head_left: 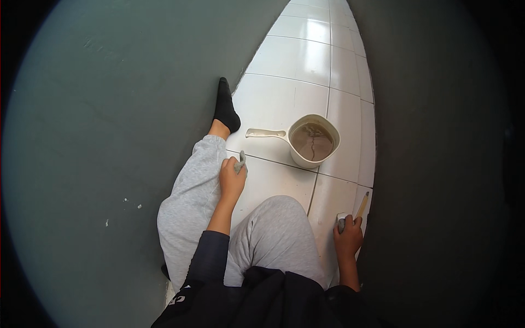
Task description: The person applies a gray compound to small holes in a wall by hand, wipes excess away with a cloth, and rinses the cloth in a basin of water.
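Observation:
My left hand (pixel 232 177) is closed round a crumpled grey-green cloth (pixel 241 162), which sticks out past the fingers beside my bent leg. Low on the right, my right hand (pixel 349 235) grips a thin wooden stick (pixel 363 204) with a dark tip, pointing up along the tiles' right edge. By its fingers shows a small white-and-grey thing (pixel 342 221); whether it is held too, I cannot tell. Between and ahead of my hands stands a cream water dipper (pixel 295 156) with brownish water (pixel 311 142) in it. Its handle (pixel 265 133) points left. Neither hand touches the dipper.
White glossy tiles (pixel 284 98) form a strip running away from me, narrowing at the far end. A dark grey surface (pixel 109 136) lies left of it, with small white specks, and a darker one (pixel 437 136) right. My black-socked foot (pixel 225 106) rests at the left edge.

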`<state>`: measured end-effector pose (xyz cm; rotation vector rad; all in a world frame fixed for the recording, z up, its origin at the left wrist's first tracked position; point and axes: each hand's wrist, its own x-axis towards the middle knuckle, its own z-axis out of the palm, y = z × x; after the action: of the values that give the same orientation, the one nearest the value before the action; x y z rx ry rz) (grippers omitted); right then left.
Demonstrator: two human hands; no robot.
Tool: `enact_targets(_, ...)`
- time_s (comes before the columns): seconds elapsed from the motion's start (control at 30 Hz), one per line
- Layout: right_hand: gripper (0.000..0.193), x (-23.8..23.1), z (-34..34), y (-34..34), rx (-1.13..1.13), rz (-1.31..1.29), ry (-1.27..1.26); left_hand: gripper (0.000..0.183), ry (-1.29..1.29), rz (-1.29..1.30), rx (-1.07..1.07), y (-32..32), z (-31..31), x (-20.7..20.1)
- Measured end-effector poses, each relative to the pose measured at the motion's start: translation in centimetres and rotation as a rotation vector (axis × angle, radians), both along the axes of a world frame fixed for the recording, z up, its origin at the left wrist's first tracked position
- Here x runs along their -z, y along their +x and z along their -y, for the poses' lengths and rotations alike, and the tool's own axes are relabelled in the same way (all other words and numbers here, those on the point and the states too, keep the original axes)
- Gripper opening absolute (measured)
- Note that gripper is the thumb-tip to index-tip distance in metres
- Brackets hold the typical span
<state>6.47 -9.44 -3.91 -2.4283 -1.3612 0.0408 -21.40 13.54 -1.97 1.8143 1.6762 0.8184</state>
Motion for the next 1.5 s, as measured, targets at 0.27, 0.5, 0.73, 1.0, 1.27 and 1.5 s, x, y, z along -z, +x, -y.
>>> enact_targets(0.27,0.034,-0.4,-0.3,-0.2,0.013,-0.017,-0.016,0.066,0.198,-0.569,0.337,0.6,-1.3,6.2)
enact_targets(0.5,0.035,-0.3,-0.4,0.5,0.03,-0.047,-0.047,0.068,0.227,-0.587,0.663,1.7,-1.8,5.1)
enact_targets(0.73,0.036,-0.5,-0.7,0.5,0.045,-0.055,-0.021,0.076,0.227,-0.638,1.284,6.0,-3.4,2.1)
enact_targets(1.0,0.041,-0.3,-0.4,1.1,0.011,-0.096,-0.014,0.07,0.206,-0.462,1.658,14.4,-2.2,3.5)
enact_targets(1.27,0.045,-0.1,-0.1,1.4,0.003,-0.091,-0.001,0.071,0.317,-0.481,1.737,23.2,-0.8,4.2)
enact_targets(1.5,0.042,0.1,0.0,1.1,0.003,-0.094,0.018,0.068,0.355,-0.485,1.695,27.1,1.5,5.9)
